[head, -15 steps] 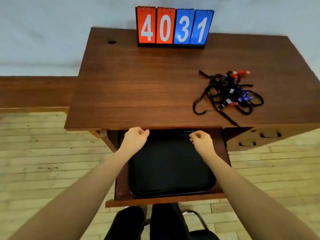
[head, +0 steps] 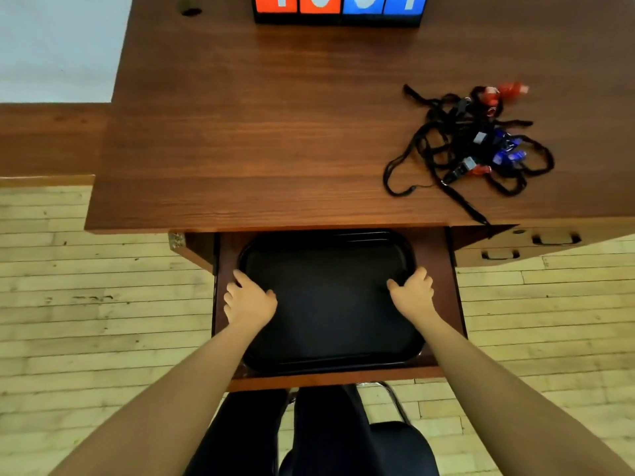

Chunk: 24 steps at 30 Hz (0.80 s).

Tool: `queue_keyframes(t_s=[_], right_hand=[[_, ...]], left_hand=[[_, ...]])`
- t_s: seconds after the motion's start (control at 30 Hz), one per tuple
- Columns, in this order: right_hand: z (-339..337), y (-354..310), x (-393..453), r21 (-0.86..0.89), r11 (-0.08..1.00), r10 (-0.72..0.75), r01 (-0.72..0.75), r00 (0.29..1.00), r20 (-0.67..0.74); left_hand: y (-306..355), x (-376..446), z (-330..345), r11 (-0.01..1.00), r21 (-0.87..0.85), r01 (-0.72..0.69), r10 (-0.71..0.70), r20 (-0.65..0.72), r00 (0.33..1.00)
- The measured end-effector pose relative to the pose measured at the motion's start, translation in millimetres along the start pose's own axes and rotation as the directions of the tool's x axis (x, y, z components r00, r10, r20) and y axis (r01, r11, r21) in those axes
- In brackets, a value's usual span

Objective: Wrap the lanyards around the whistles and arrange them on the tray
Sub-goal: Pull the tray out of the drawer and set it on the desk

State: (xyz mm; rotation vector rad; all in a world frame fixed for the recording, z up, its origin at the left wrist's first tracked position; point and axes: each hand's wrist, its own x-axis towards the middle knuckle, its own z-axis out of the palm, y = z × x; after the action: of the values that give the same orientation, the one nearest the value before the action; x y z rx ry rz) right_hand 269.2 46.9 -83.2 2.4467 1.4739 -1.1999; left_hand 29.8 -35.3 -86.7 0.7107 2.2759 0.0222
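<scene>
So nearest the camera you've got the person's dark trousers (head: pixel 319 431) and a black chair seat (head: pixel 395 448) with a metal frame, sitting on a pale plank floor (head: pixel 68 304). Both bare forearms reach forward into a pulled-out wooden drawer (head: pixel 446 304) under the desk.

Inside that drawer lies a black tray (head: pixel 330 304), flat, filling most of it. The left hand (head: pixel 249 302) is on the tray's left edge, fingers curled over the rim with the thumb lying on the tray surface. The right hand (head: pixel 412 292) mirrors it on the right edge, fingers curled round the rim, thumb pointing inward on top. So 2 hands, 1 on each side, both gripping it. Can't tell if the tray is lifted off the drawer bottom or resting on it.

Further out, on the brown desk top (head: pixel 257 132), the whistles (head: pixel 505 154) sit in 1 tangled heap toward the right side, red ones and blue ones knotted up in black lanyards (head: pixel 429 139), well apart from the tray. 1 lanyard strand trails over the desk's front edge.

At the far edge stands a flip scoreboard (head: pixel 338 10) with red and blue cards, digits cut off by the frame.
</scene>
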Motion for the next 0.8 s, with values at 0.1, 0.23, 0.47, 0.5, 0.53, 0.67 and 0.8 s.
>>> queue_keyframes(t_s=[0.1, 0.23, 0.47, 0.5, 0.53, 0.67, 0.8], right_hand=[[-1, 0, 4, -0.045, 0.999, 0.01, -0.01, 1.0, -0.007], [0, 3, 2, -0.095, 0.995, 0.037, -0.04, 0.999, -0.031], [2, 1, -17, -0.066, 0.997, 0.039, -0.048, 0.991, -0.124], [2, 1, -22, -0.051, 0.997, 0.043, -0.051, 0.989, -0.14], [3, 2, -27, -0.04, 0.998, 0.04, -0.047, 0.987, -0.158], [2, 4, -45, -0.039, 0.999, -0.011, 0.002, 0.966, -0.259], [-4, -8, -60, -0.012, 0.998, -0.06, 0.06, 0.934, -0.353]], left_hand=[[0, 3, 1, 1.0, -0.009, 0.008, -0.008, 0.014, 1.0], [-1, 3, -8, 0.998, -0.053, -0.016, 0.017, 0.02, 1.0], [-16, -4, -19, 0.996, -0.033, -0.086, 0.085, -0.037, 0.996], [-18, -6, -20, 0.995, -0.042, -0.095, 0.093, -0.043, 0.995], [-21, -9, -22, 0.994, -0.044, -0.105, 0.102, -0.052, 0.993], [-33, -21, -31, 0.988, -0.023, -0.154, 0.152, -0.068, 0.986], [-42, -29, -45, 0.975, -0.04, -0.22, 0.214, -0.125, 0.969]])
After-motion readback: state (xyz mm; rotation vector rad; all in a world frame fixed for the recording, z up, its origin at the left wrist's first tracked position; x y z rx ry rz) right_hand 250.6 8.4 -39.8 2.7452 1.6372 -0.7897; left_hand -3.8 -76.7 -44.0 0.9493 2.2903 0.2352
